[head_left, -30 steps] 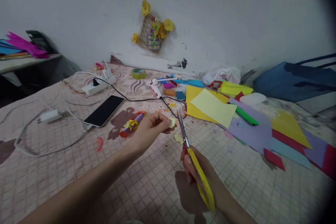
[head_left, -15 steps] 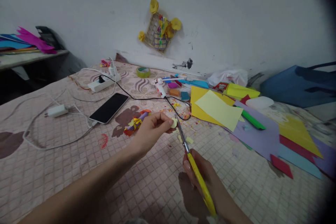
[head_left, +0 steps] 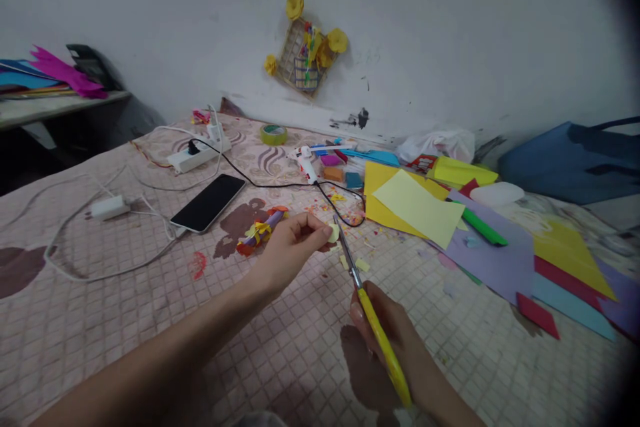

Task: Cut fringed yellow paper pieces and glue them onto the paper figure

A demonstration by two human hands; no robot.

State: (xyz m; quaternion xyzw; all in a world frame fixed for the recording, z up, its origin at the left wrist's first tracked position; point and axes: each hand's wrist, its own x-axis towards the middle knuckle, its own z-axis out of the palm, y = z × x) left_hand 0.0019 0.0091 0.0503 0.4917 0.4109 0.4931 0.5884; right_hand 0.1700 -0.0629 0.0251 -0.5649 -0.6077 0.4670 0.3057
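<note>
Between thumb and fingers, my left hand [head_left: 300, 240] pinches a small pale-yellow paper piece [head_left: 333, 233]. My right hand [head_left: 383, 320] is wrapped round the yellow handles of a pair of scissors [head_left: 377, 333]. The scissor blades point up and away, right beside the paper piece; I cannot tell whether they touch it. Pale-yellow paper scraps [head_left: 361, 265] lie on the cloth beneath the blades. Just left of my left hand lies a small purple paper roll with yellow and orange pieces [head_left: 263, 228].
A phone [head_left: 209, 203] on a cable lies left, near a power strip [head_left: 197, 157]. A white glue gun [head_left: 306, 165] and green tape roll [head_left: 273, 135] sit farther back. Coloured sheets [head_left: 420, 207] and a green marker [head_left: 483, 225] spread across the right. A blue bag [head_left: 565, 163] stands far right.
The view has shifted slightly. Both hands keep their grips on the paper piece and the scissors, with the scissors moved very slightly to the right.
</note>
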